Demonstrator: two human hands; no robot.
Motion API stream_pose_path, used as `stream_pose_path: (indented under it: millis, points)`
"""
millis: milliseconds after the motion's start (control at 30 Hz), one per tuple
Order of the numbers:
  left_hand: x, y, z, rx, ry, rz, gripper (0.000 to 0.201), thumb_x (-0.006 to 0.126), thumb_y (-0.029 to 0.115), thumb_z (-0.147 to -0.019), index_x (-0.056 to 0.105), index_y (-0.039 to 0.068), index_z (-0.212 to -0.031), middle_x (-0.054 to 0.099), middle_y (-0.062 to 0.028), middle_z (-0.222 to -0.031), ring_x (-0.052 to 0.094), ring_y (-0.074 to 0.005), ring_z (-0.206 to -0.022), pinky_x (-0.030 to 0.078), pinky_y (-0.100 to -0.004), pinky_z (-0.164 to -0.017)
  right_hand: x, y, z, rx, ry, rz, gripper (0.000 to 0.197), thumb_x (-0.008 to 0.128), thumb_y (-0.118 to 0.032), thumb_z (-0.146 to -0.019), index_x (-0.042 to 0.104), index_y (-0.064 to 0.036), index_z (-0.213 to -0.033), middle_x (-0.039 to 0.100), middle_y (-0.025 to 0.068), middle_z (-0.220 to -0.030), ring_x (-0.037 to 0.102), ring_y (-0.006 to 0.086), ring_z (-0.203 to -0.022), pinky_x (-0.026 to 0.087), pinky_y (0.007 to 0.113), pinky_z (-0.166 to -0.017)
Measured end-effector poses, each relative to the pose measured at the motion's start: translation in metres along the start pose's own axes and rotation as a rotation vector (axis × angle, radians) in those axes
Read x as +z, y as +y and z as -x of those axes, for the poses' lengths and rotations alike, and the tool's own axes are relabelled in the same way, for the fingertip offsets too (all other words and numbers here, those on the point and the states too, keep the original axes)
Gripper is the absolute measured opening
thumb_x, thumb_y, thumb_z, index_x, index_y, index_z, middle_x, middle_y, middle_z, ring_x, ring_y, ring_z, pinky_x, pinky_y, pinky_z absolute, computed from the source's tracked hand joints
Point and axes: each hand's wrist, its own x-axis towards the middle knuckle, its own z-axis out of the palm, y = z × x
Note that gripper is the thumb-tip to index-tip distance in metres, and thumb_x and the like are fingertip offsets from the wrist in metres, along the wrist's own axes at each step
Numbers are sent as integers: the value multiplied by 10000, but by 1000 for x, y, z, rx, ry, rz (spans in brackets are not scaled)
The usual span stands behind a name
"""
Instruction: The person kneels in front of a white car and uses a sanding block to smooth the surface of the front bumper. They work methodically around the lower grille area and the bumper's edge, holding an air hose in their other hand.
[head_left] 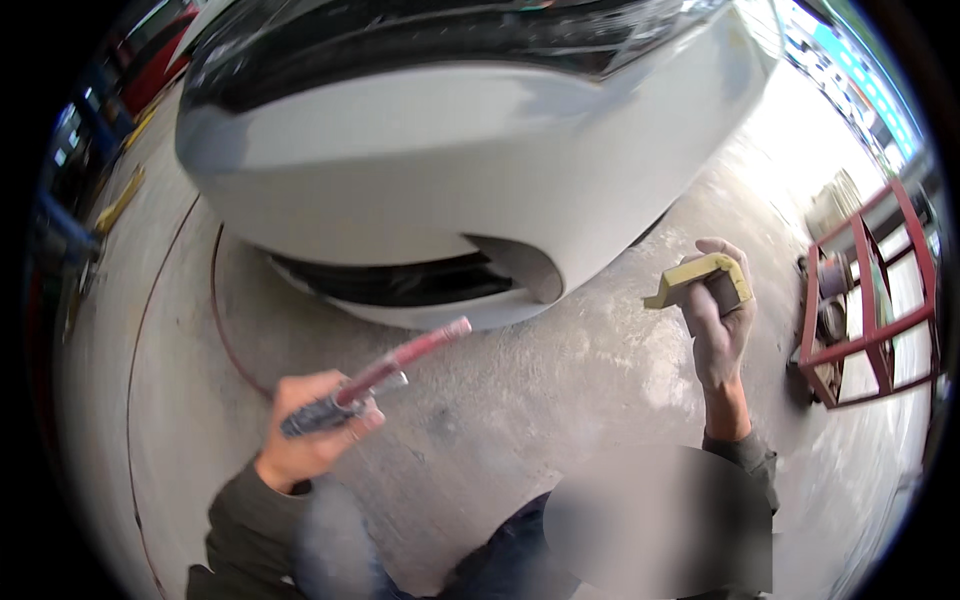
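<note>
Left of the left grip, a reddish-brown hose curved over the concrete floor toward the wrist; whether it joined the tool could not be told. It was best kept clear of the feet and off the paintwork.

The left hand was closed around a red-and-grey hand tool, perhaps an air blow gun, its red end slanting up and to the right, out beyond the fingers. Good handling seemed to call for keeping that hard end away from the car, because a knock could mark the surface.

Ahead of both grips, and apart from them, stood the pale car bumper, patched with grey, its dark lower grille opening just beyond the tool's tip. The curved edges there would probably have needed the lightest pressure.

The right hand, pale with dust, was pinched on a yellow foam sanding pad, bent into an angle between thumb and fingers and held well off the bumper. Flattened by spread fingers, the pad would likely have followed the panel more evenly than when folded.

Right of that grip stood a red metal rack, near enough that the elbow deserved some care.
</note>
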Motion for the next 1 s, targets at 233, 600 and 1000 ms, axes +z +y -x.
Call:
stream_pose_path:
  millis: [233,600,1000]
  points:
    - [7,-85,49,-119,15,167,138,752,134,-872,664,38,-828,642,-20,-737,528,-73,-576,425,-248,-540,102,79,73,-584,130,392,287,835,-51,-764,687,-31,-1009,695,74,-918,693,182,-805,578,301,-685]
    - [-117,-286,54,0,-60,355,264,731,263,-898,546,79,-862,624,-100,-811,471,-89,-466,360,-226,-433,309,167,24,-973,254,697,300,874,-101,-723,699,-41,-959,711,73,-909,703,202,-815,570,315,-695]
    - [-175,-338,5,-19,-45,408,347,790,315,-852,548,71,-803,591,-80,-763,494,-93,-459,389,-229,-425,387,173,-32,-1163,264,716,234,797,-141,-687,741,-91,-908,687,42,-815,666,183,-724,521,308,-641]
